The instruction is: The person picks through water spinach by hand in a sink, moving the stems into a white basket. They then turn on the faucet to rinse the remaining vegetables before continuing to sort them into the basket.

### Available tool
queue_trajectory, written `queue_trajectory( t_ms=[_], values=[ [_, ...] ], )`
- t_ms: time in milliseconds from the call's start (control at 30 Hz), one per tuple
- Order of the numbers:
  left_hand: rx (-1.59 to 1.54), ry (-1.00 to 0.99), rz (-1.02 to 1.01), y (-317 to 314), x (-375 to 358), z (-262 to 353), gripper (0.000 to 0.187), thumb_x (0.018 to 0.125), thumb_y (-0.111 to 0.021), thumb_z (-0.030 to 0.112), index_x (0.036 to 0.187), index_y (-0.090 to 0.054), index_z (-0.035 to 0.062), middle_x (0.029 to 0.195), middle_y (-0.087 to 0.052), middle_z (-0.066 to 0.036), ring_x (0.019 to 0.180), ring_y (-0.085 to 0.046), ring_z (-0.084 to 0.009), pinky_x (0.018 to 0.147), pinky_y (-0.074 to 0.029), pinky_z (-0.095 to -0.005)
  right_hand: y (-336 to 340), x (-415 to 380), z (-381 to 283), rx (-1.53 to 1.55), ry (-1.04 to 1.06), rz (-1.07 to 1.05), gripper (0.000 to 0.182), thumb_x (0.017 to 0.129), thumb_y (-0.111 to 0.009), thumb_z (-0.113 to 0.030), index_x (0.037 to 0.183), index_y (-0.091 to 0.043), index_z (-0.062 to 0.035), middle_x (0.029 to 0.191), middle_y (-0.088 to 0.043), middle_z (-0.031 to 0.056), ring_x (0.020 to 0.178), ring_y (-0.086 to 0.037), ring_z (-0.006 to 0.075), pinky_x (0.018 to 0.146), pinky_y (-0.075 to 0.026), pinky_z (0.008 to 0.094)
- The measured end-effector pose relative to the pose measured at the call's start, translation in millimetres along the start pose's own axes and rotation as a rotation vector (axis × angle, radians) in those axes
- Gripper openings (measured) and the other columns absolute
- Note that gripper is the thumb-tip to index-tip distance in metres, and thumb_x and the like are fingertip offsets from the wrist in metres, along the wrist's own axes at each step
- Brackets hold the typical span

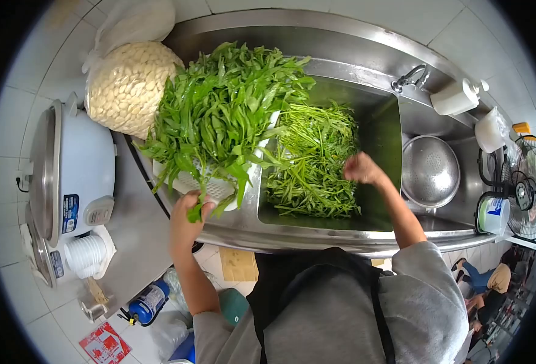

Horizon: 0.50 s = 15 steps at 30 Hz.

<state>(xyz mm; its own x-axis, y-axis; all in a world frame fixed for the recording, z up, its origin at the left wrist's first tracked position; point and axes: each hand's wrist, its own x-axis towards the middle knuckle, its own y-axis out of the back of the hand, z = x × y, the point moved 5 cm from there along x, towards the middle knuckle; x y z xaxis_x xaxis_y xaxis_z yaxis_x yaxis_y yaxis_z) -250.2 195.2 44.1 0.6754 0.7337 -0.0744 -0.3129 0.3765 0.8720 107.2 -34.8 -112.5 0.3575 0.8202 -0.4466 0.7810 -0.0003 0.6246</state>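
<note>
A tall heap of wet leafy greens (225, 103) is piled on a white perforated basket (204, 185) at the left rim of the sink. At the basket's front edge, my left hand (189, 213) is closed around a few leafy tips. More greens, with long stems (313, 161), fill much of the steel sink basin (378, 145). My right hand (364, 168) is over the right edge of these stems, its fingers curled in; whatever they may grip is hidden.
A bag of pale beans or nuts (128, 91) and a large rice cooker (83, 170) stand left. Right of the basin are a faucet (410, 79), a metal colander (430, 171), a white pump bottle (456, 99) and a fan (526, 185). Another person (492, 282) is at far right.
</note>
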Motion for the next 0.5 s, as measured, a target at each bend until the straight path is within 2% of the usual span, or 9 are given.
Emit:
queue_trajectory(
  t_ms=[33, 100, 167, 200, 233, 333, 367, 433, 500],
  values=[
    [-0.098, 0.06, -0.033, 2.4, -2.9, -1.0, 0.028, 0.07, -0.073, 0.022, 0.089, -0.063, 0.0022, 0.092, -0.062, -0.014, 0.087, -0.057, -0.0269, 0.075, -0.044, -0.0338, -38.1, -2.6, 49.4, 0.074, -0.232, -0.436, 0.021, 0.07, -0.065, -0.018, 0.087, -0.066, -0.0068, 0.073, -0.065, 0.0086, 0.067, -0.063, 0.017, 0.064, -0.052, 0.031],
    [-0.193, 0.127, -0.062, 10.6, -12.4, 5.0, 0.028, 0.069, -0.073, 0.02, 0.087, -0.063, 0.0018, 0.089, -0.062, -0.014, 0.082, -0.058, -0.0303, 0.07, -0.044, -0.0358, -81.1, -9.7, 97.7, -0.495, -0.026, -0.557, 0.034, 0.074, -0.06, -0.024, 0.103, -0.062, -0.0057, 0.088, -0.065, 0.014, 0.082, -0.062, 0.0268, 0.076, -0.049, 0.0394],
    [-0.148, 0.103, -0.008, 29.2, -19.1, 25.1, 0.028, 0.068, -0.074, 0.02, 0.084, -0.064, -0.0009, 0.089, -0.063, -0.013, 0.077, -0.059, -0.0259, 0.067, -0.045, -0.0339, -93.3, 1.3, 104.8, -0.453, -0.066, -0.419, 0.036, 0.076, -0.059, -0.025, 0.107, -0.06, -0.0058, 0.093, -0.063, 0.0158, 0.088, -0.06, 0.029, 0.08, -0.047, 0.0417],
    [-0.203, 0.287, -0.201, 34.2, -15.5, 42.5, 0.034, 0.07, -0.072, 0.013, 0.098, -0.062, -0.0023, 0.092, -0.063, -0.01, 0.074, -0.059, -0.0178, 0.066, -0.047, -0.029, -95.9, 12.8, 107.0, -0.407, -0.111, -0.278, 0.039, 0.078, -0.057, -0.025, 0.112, -0.058, -0.0058, 0.099, -0.062, 0.0176, 0.094, -0.059, 0.0313, 0.085, -0.044, 0.0441],
    [-0.194, 0.294, -0.2, 29.1, -12.7, 41.1, 0.034, 0.07, -0.072, 0.013, 0.098, -0.062, -0.0023, 0.092, -0.063, -0.01, 0.074, -0.059, -0.0178, 0.066, -0.047, -0.029, -105.5, 28.2, 110.0, -0.4, -0.103, -0.284, 0.039, 0.078, -0.057, -0.025, 0.112, -0.058, -0.0058, 0.099, -0.062, 0.0176, 0.094, -0.059, 0.0313, 0.085, -0.044, 0.0441],
    [-0.786, 0.376, -0.627, -14.4, -20.7, 45.6, 0.053, 0.078, -0.062, 0.002, 0.128, -0.044, 0.0035, 0.093, -0.062, -0.007, 0.071, -0.058, -0.0096, 0.066, -0.048, -0.0236, -141.3, 80.7, 125.7, -0.185, -0.213, -0.192, 0.034, 0.082, -0.053, -0.018, 0.112, -0.057, -0.0051, 0.101, -0.061, 0.0179, 0.094, -0.058, 0.0324, 0.085, -0.046, 0.0429],
    [-0.771, 0.383, -0.631, -28.6, -20.3, 50.3, 0.053, 0.078, -0.062, 0.002, 0.128, -0.044, 0.0035, 0.093, -0.062, -0.007, 0.071, -0.058, -0.0096, 0.066, -0.048, -0.0236, -155.5, 100.5, 130.8, -0.205, -0.195, -0.183, 0.032, 0.083, -0.052, -0.015, 0.113, -0.057, -0.0054, 0.103, -0.06, 0.0182, 0.094, -0.058, 0.033, 0.084, -0.046, 0.042],
    [-0.834, 0.373, -0.912, -72.1, -32.0, 68.2, 0.05, 0.08, -0.061, 0.006, 0.127, -0.045, 0.0051, 0.091, -0.063, -0.006, 0.069, -0.058, -0.0102, 0.065, -0.049, -0.0235, -171.0, 127.9, 126.0, -0.204, -0.18, -0.188, 0.031, 0.084, -0.05, -0.012, 0.113, -0.057, -0.0058, 0.105, -0.059, 0.0186, 0.095, -0.057, 0.0336, 0.084, -0.047, 0.0412],
    [-0.771, 0.373, -0.918, -110.3, -34.0, 79.1, 0.047, 0.081, -0.061, 0.009, 0.125, -0.047, 0.0052, 0.088, -0.063, -0.007, 0.07, -0.058, -0.0103, 0.063, -0.048, -0.0238, -173.0, 154.1, 117.3, -0.239, -0.183, -0.21, 0.024, 0.084, -0.049, -0.011, 0.106, -0.053, -0.002, 0.11, -0.055, 0.0218, 0.1, -0.055, 0.033, 0.083, -0.048, 0.0406]
  ],
)
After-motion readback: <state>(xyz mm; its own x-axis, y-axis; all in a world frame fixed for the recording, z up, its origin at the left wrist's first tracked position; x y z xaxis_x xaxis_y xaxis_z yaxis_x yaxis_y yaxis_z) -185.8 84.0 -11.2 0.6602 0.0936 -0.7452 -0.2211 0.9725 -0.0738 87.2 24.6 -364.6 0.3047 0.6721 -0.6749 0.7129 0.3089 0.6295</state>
